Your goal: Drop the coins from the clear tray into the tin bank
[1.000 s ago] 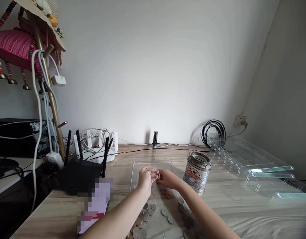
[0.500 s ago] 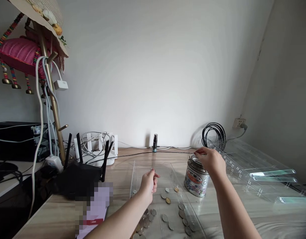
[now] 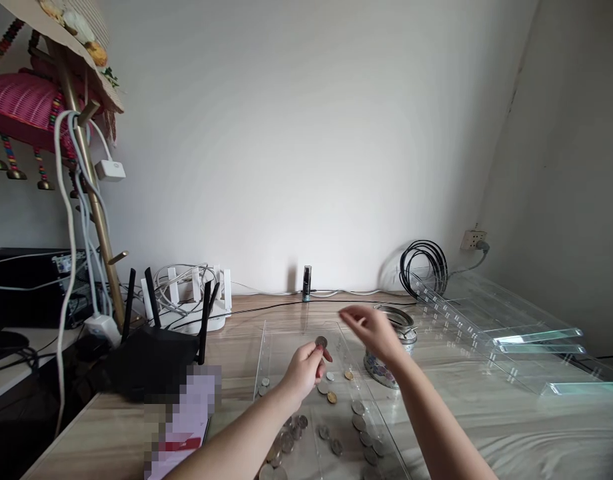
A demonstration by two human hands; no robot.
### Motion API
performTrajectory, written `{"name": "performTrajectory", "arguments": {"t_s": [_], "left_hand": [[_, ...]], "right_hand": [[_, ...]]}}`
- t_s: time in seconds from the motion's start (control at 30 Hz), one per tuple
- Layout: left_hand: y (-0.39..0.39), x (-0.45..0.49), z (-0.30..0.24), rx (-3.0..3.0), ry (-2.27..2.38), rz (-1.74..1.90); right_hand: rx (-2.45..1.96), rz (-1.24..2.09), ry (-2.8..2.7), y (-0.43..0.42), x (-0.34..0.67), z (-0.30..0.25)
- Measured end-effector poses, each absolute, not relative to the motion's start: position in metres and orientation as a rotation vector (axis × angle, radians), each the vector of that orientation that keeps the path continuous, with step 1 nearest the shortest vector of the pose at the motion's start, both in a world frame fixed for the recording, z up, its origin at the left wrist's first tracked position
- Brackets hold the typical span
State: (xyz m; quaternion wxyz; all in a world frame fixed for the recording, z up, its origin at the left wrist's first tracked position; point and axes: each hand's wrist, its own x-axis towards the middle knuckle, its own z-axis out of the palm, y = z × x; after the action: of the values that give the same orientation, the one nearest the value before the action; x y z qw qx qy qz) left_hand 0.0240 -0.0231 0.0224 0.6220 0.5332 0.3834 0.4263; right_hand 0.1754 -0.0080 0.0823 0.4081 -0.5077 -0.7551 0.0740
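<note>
In the head view, your left hand [image 3: 309, 367] has its grip pinched on a coin [image 3: 321, 341], a thin grey metal disc held tilted between thumb and fingers above the clear tray [image 3: 286, 350]. Your right hand [image 3: 369, 327] hangs in the air in front of the tin [image 3: 379, 368], its grip bent with the fingers close together; it is slightly blurred, so you cannot tell whether anything sits between the fingertips.

The tray is smooth, see-through plastic with straight edges and low upright walls. More coins [image 3: 358, 423] lie flat in it: silvery discs in a loose string towards the right wall, a mixed cluster beside your left forearm, partly covered by it, and two yellowish ones [image 3: 332, 397] a little apart beyond them. The tin is a round metal drum just right of the tray, with a floral print on its side and a raised, dull metallic rim; your right hand and wrist cover part of it.

Under everything, the bench [image 3: 451, 413] shows a pale, streaked wood grain with a soft sheen. To the right lie glossy clear panels [image 3: 541, 340] with greenish edges. A slim dark bottle [image 3: 306, 283] stands near the matt white wall [image 3: 306, 133], and a black cable [image 3: 405, 263] is coiled into smooth loops.
</note>
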Motion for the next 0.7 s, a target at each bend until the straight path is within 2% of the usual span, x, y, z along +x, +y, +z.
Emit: {"name": "performTrajectory", "arguments": {"t_s": [0.07,0.13,0.2,0.33,0.4,0.6,0.7], "left_hand": [[-0.024,0.024,0.023,1.241,0.873,0.979],[-0.023,0.023,0.022,1.218,0.862,0.971],[-0.021,0.022,0.021,1.149,0.86,0.955],[-0.018,0.021,0.017,1.003,0.962,0.804],[-0.018,0.021,0.015,0.97,0.964,0.721],[-0.018,0.022,0.012,0.891,0.918,0.826],[-0.017,0.021,0.013,0.85,0.917,0.911]], "right_hand": [[-1.179,0.453,-2.117,-0.009,0.156,0.075],[-1.133,0.528,-2.188,-0.01,0.148,0.073],[-1.189,0.374,-2.11,-0.01,0.154,0.077],[-1.508,-0.356,-1.709,-0.008,0.205,0.092],[-1.652,-0.526,-1.643,-0.003,0.235,0.096],[-1.904,-0.325,-1.625,0.013,0.265,0.085],[-1.972,-0.388,-1.555,0.013,0.258,0.083]]}}
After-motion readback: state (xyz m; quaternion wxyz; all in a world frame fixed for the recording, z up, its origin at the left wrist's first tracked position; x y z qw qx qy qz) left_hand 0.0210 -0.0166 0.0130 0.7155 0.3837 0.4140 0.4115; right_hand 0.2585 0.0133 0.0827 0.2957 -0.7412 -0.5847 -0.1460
